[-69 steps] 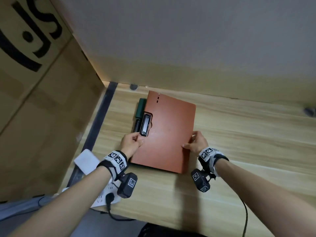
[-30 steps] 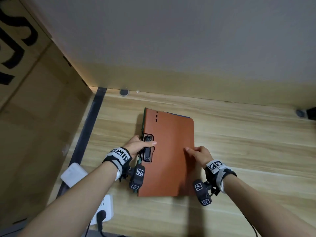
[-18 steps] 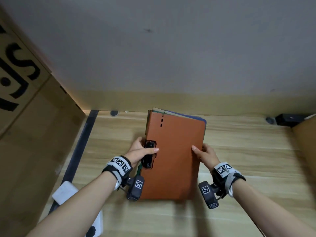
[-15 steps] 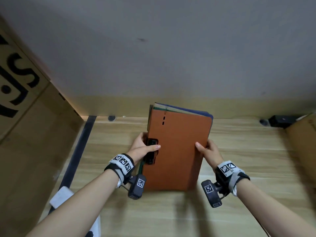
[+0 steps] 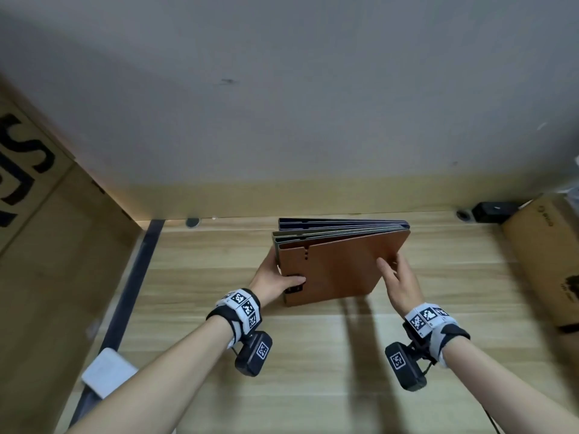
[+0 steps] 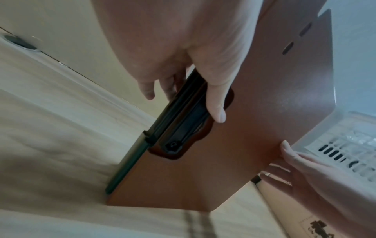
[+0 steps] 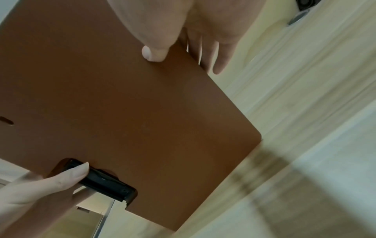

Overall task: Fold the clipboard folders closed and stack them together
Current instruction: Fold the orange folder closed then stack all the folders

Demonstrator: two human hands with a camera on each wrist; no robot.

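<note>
A closed brown clipboard folder (image 5: 338, 270) faces me at the front of a stack, with green (image 5: 329, 234) and blue (image 5: 341, 221) folders behind it. The stack stands on its lower edge on the wooden table (image 5: 313, 371), leaning back. My left hand (image 5: 279, 277) grips the stack's left edge, thumb over the black clip (image 6: 183, 128) and fingers behind. My right hand (image 5: 391, 264) holds the right edge, thumb (image 7: 154, 53) on the brown cover and fingers behind. The rear folders' faces are hidden.
A large cardboard box (image 5: 47, 245) walls the left side and another box (image 5: 548, 261) lies at the right. A white power strip (image 5: 106, 368) sits at the table's left edge. A black device (image 5: 492, 211) is by the back wall.
The stack lay flat on the table; both hands have tipped it up onto its lower edge. The right hand slid up the right edge.
</note>
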